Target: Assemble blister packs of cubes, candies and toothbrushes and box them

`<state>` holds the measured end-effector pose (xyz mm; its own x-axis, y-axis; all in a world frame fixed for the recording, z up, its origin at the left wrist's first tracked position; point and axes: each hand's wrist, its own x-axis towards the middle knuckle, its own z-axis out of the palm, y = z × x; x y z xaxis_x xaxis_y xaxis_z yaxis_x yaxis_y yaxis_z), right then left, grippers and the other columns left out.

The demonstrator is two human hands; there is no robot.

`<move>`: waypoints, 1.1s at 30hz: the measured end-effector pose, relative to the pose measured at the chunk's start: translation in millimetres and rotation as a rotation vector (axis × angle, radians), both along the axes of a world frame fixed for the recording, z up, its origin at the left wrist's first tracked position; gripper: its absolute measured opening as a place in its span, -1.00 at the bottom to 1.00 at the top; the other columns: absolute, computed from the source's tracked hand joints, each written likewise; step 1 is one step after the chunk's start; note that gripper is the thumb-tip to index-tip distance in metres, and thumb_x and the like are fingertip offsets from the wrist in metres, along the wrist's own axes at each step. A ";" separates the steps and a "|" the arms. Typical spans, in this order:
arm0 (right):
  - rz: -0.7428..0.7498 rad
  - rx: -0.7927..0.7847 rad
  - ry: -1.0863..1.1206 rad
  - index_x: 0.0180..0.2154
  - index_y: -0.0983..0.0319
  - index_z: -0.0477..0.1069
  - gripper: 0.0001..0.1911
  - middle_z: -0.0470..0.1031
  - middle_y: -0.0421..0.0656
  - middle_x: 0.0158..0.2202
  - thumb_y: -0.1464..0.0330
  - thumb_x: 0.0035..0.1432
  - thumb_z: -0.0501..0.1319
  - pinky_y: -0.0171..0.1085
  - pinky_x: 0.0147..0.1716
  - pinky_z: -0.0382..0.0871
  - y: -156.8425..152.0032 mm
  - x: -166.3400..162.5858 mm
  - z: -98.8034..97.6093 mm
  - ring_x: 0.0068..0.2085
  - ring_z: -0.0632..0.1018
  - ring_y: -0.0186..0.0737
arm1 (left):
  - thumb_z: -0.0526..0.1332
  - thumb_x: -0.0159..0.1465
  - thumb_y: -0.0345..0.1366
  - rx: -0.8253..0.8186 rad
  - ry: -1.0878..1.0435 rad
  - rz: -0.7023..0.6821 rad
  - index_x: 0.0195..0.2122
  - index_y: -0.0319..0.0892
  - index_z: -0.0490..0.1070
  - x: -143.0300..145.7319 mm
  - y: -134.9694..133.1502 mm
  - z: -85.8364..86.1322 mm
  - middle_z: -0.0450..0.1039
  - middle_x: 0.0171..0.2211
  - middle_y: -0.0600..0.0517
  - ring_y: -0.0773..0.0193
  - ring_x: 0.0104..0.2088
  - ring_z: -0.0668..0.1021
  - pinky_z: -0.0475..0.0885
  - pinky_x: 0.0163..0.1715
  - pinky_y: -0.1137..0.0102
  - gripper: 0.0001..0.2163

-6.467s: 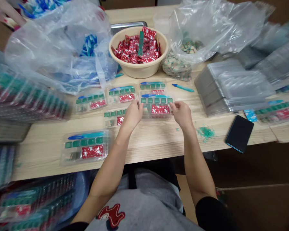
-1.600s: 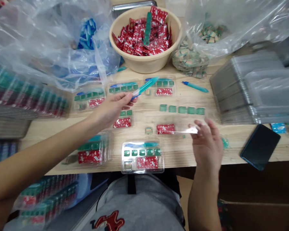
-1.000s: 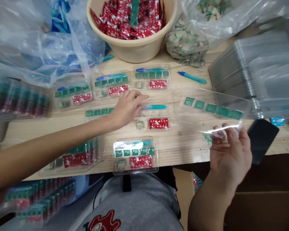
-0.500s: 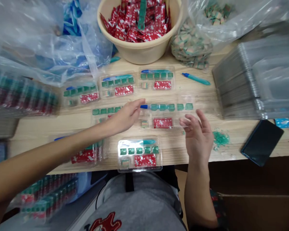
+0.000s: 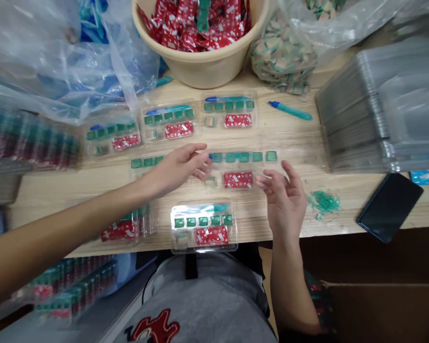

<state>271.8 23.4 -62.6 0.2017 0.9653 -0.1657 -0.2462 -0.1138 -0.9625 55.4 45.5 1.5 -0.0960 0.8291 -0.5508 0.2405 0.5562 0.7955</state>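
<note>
A clear plastic blister tray (image 5: 257, 167) lies in the middle of the wooden table (image 5: 75, 183). It holds a row of green squares, a teal pen and a red packet (image 5: 238, 179). My left hand (image 5: 177, 166) rests at the tray's left end with fingers stretched out. At the tray's right front my right hand (image 5: 284, 200) hovers, palm up, fingers apart, holding nothing. A filled, closed tray (image 5: 203, 227) sits at the table's front edge between my arms.
Three filled trays (image 5: 229, 110) line the back row. A beige bowl (image 5: 203, 71) of red packets stands behind them. A loose teal pen (image 5: 290, 110), stacked empty trays (image 5: 372, 119), a black phone (image 5: 389, 207) and green scraps (image 5: 323, 201) lie to the right. Plastic bags (image 5: 57, 62) fill the left.
My left hand brought a teal pen and laid it in the open tray. My right hand swung the clear lid with green squares down over the tray and let go.
</note>
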 end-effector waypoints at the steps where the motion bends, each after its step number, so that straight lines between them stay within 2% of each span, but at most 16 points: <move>1: 0.030 0.008 -0.071 0.03 0.14 0.35 -0.58 0.53 -0.21 -0.27 0.23 0.13 0.26 -0.23 -0.28 0.52 -0.5 -3.7 -1.0 -0.37 0.57 -0.35 | 0.17 0.26 -0.35 -0.026 0.018 0.007 0.15 -0.28 0.32 -0.7 -0.2 -0.1 0.53 -0.35 -0.04 0.24 -0.43 0.55 0.43 -0.32 0.34 -0.59; 5: 0.102 0.043 -0.547 0.02 0.18 0.40 -0.60 0.49 -0.15 -0.23 0.23 0.14 0.24 -0.20 -0.27 0.46 -0.4 -3.7 -7.3 -0.33 0.47 -0.32 | 0.21 0.13 -0.45 -0.032 0.187 -0.110 0.14 -0.24 0.33 -4.9 4.7 -9.6 0.42 -0.54 0.13 0.30 -0.62 0.46 0.34 -0.44 0.39 -0.50; 7: 0.126 0.061 -0.739 0.03 0.19 0.41 -0.59 0.46 -0.12 -0.21 0.22 0.15 0.23 -0.14 -0.19 0.44 -0.4 0.1 -10.5 -0.30 0.44 -0.29 | 0.22 0.08 -0.46 -0.002 0.268 -0.177 0.08 -0.23 0.37 -5.9 8.8 -14.3 0.40 -0.53 0.14 0.31 -0.65 0.43 0.31 -0.48 0.41 -0.52; 9: 0.135 0.079 -0.830 0.05 0.21 0.41 -0.58 0.44 -0.09 -0.19 0.21 0.17 0.20 -0.11 -0.16 0.44 -0.8 2.9 -12.2 -0.28 0.44 -0.26 | 0.23 0.06 -0.46 0.012 0.330 -0.225 0.03 -0.24 0.40 -6.0 12.2 -16.2 0.41 -0.51 0.12 0.30 -0.66 0.42 0.29 -0.49 0.41 -0.55; 15: 0.159 0.105 -0.870 0.04 0.22 0.42 -0.60 0.43 -0.09 -0.21 0.21 0.19 0.19 -0.14 -0.21 0.44 -0.6 3.5 -10.1 -0.29 0.45 -0.26 | 0.20 0.11 -0.43 -0.020 0.345 -0.248 0.03 -0.19 0.39 -10.4 13.0 -15.2 0.40 -0.63 0.15 0.21 -0.66 0.45 0.27 -0.49 0.40 -0.59; 19: 0.166 0.107 -0.892 0.03 0.21 0.43 -0.62 0.42 -0.09 -0.21 0.23 0.21 0.18 -0.12 -0.18 0.44 3.8 2.3 -10.3 -0.26 0.46 -0.24 | 0.28 0.10 -0.42 -0.075 0.270 -0.230 -0.18 -0.18 0.43 -13.9 12.2 -21.8 0.46 -0.56 0.08 0.22 -0.69 0.44 0.26 -0.50 0.38 -0.76; 22: 0.145 0.123 -0.908 0.03 0.20 0.43 -0.64 0.43 -0.11 -0.21 0.25 0.21 0.18 -0.15 -0.20 0.43 7.6 1.6 -9.2 -0.27 0.45 -0.26 | 0.31 0.09 -0.42 -0.030 0.264 -0.200 -0.25 -0.17 0.43 -14.7 15.3 -25.6 0.44 -0.58 0.06 0.18 -0.61 0.48 0.30 -0.40 0.35 -0.82; 25: 0.132 0.142 -0.892 0.00 0.19 0.44 -0.67 0.45 -0.14 -0.25 0.25 0.22 0.18 -0.24 -0.32 0.40 9.4 2.8 -6.2 -0.32 0.44 -0.32 | 0.31 0.09 -0.43 -0.019 0.237 -0.149 -0.20 -0.19 0.46 -15.6 20.2 -23.2 0.36 -0.63 0.09 0.11 -0.46 0.55 0.34 -0.28 0.34 -0.77; 30: 0.185 0.119 -0.893 -0.05 0.22 0.47 -0.70 0.44 -0.16 -0.31 0.25 0.22 0.19 -0.30 -0.38 0.39 10.7 6.2 -4.0 -0.38 0.42 -0.36 | 0.22 0.17 -0.48 -0.251 0.206 -0.189 -0.07 -0.29 0.46 -16.9 26.9 -19.3 0.35 -0.60 0.09 0.08 -0.40 0.59 0.38 -0.26 0.32 -0.72; 33: 0.195 0.091 -0.915 -0.04 0.20 0.48 -0.71 0.44 -0.14 -0.27 0.27 0.21 0.20 -0.28 -0.34 0.43 13.0 4.3 -4.4 -0.35 0.44 -0.35 | 0.22 0.18 -0.53 -0.195 0.149 -0.095 -0.11 -0.28 0.49 -16.5 29.5 -22.9 0.37 -0.52 0.09 0.08 -0.26 0.59 0.38 -0.18 0.34 -0.75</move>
